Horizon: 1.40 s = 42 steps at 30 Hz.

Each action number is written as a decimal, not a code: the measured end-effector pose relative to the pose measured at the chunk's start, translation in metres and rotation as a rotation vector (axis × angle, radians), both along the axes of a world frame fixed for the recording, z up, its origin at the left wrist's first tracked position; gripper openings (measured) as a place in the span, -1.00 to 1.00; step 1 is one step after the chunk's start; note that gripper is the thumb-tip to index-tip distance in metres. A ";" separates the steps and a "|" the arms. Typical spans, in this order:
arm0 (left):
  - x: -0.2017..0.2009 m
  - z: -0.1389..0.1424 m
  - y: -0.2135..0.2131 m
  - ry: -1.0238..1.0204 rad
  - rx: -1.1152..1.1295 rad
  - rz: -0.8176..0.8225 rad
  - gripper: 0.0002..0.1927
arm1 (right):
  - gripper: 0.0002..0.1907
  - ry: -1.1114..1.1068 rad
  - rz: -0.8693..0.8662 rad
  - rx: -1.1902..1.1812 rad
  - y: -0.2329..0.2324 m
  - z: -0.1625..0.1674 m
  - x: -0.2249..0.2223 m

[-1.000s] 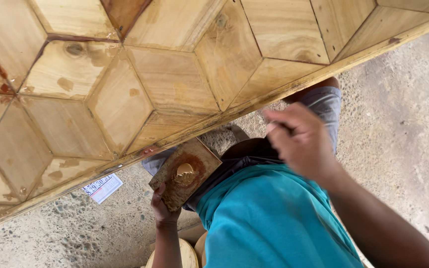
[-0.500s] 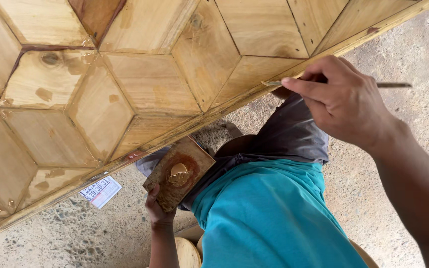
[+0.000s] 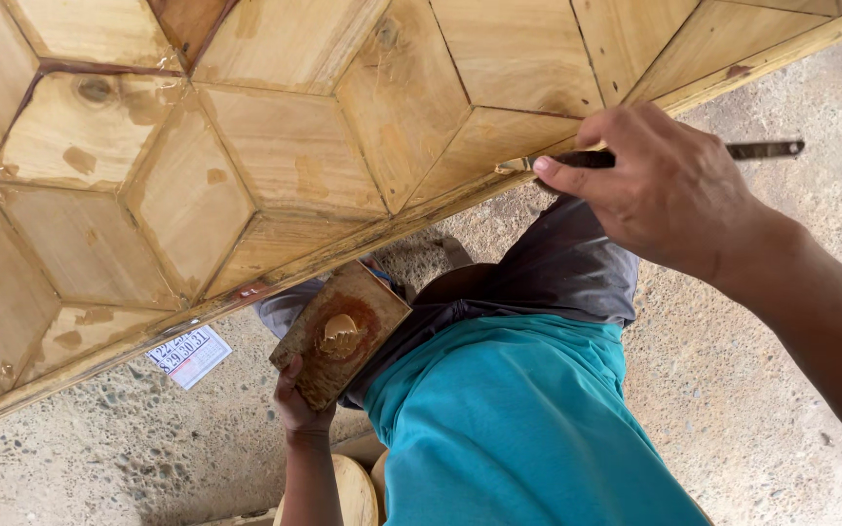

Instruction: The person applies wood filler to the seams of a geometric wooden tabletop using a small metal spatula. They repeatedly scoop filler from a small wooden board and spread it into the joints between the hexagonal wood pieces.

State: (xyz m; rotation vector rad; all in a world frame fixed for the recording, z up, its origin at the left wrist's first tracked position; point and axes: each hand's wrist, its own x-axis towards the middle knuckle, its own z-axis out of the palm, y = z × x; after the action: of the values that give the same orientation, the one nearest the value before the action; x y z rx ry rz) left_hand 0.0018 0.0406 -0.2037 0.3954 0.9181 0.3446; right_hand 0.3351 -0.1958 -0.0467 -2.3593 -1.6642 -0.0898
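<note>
Right hand point(image 3: 669, 185): clamped on thin metal blade point(image 3: 767, 150), tip at edge of wooden patterned panel point(image 3: 294, 156) | Left hand point(image 3: 299, 409): gripping small wood board point(image 3: 340, 334) carrying putty dab, below panel edge | Floor: paper slip point(image 3: 188, 355)

We see even, soft daylight, bright overall. Faint shadow under pale wooden hexagon-patterned panel point(image 3: 294, 156) at centre of frame. No glare. Slight softness on right hand point(image 3: 665, 190), upper right; edges undistorted.
</note>
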 end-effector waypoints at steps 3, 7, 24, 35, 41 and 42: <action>0.000 -0.001 -0.001 -0.010 0.000 -0.011 -0.38 | -0.72 0.346 -0.176 -0.103 -0.006 -0.004 -0.002; 0.001 -0.002 0.000 0.021 -0.001 -0.005 -0.38 | -0.80 0.297 -0.194 -0.087 -0.007 -0.013 -0.009; -0.001 -0.007 -0.003 0.030 0.004 0.001 -0.40 | -0.81 0.171 -0.152 -0.047 -0.018 -0.018 0.006; 0.002 -0.002 -0.007 0.063 0.042 -0.033 -0.36 | -0.81 0.148 -0.177 -0.073 -0.027 -0.010 0.017; 0.002 -0.002 -0.009 0.059 0.049 -0.034 -0.36 | -0.77 0.141 -0.209 -0.054 -0.034 -0.007 0.021; 0.003 -0.002 -0.009 0.049 0.043 -0.033 -0.35 | -0.79 0.150 -0.236 -0.066 -0.035 -0.007 0.022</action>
State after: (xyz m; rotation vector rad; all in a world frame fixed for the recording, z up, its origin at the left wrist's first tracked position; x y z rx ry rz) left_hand 0.0047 0.0319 -0.2057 0.4593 0.9519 0.3260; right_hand 0.3566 -0.2312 -0.0535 -2.5336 -1.3375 0.0982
